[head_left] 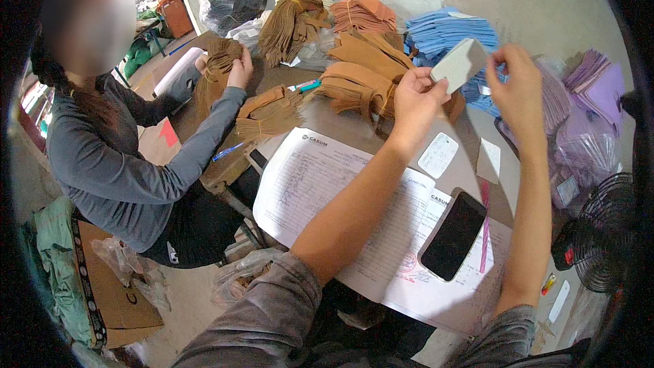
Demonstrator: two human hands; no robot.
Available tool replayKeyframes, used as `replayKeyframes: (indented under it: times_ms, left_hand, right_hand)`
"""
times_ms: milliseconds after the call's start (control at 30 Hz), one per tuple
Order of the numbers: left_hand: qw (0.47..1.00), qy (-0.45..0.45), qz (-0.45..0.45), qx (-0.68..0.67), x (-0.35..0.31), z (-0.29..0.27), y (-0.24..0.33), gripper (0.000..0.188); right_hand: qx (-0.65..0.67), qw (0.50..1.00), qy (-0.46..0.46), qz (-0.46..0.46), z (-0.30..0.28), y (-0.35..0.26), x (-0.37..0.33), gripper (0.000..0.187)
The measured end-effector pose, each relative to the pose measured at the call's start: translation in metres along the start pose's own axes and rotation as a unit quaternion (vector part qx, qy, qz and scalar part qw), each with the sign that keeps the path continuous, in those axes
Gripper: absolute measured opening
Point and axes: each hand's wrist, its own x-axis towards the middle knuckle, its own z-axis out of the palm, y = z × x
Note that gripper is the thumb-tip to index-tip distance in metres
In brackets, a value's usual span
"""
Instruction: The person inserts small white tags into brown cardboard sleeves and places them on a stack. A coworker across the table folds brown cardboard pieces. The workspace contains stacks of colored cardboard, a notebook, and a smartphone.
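Card point(458, 67), pale and rectangular, is at the upper right of the frame, pinched between the thumb and fingers of the left hand point(417, 103). The right hand point(519, 85) is at its right end, fingers curled; whether they grip it cannot be told. Lower, right of centre, a dark phone point(454, 235) lies on an open book point(317, 191). At upper left, a co-worker point(129, 146) holds a brown bundle point(221, 61).

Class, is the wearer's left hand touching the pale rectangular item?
Touching: the head view shows the left hand gripping the pale rectangular item at one end.
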Motion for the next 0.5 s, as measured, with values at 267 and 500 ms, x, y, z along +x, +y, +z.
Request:
replayKeyframes:
  times_ms: [267, 500]
  left_hand:
    - [0.999, 0.023, 0.026, -0.031, 0.002, -0.005, -0.002, 0.025]
    - [0.993, -0.008, 0.009, -0.116, 0.001, -0.006, -0.007, 0.026]
  right_hand:
    - [0.049, 0.997, -0.029, -0.048, 0.041, -0.053, -0.013, 0.013]
    - [0.155, 0.985, -0.073, -0.014, 0.039, -0.034, -0.011, 0.010]
